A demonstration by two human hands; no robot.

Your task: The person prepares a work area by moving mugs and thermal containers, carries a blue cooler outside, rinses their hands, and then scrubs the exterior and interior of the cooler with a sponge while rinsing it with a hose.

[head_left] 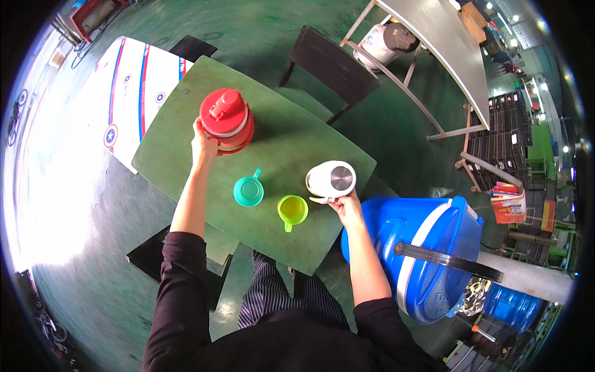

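My left hand is closed at the near left side of a red jug with a white band and a raised spout piece on its lid. Its fingertips are partly hidden. At the table's right end, my right hand grips a white jug by its pale handle. A round silver disc shows on the jug's end; it looks tilted, though I cannot tell whether it touches the table. Between my hands, a teal cup and a lime-green cup stand apart on the green table. Inside the green cup the colour looks yellowish.
A big blue cooler with a black handle stands against the table's right side. Dark chairs are at the far and near sides. A patterned white board-like surface lies beyond the left edge. A metal-legged table stands far right.
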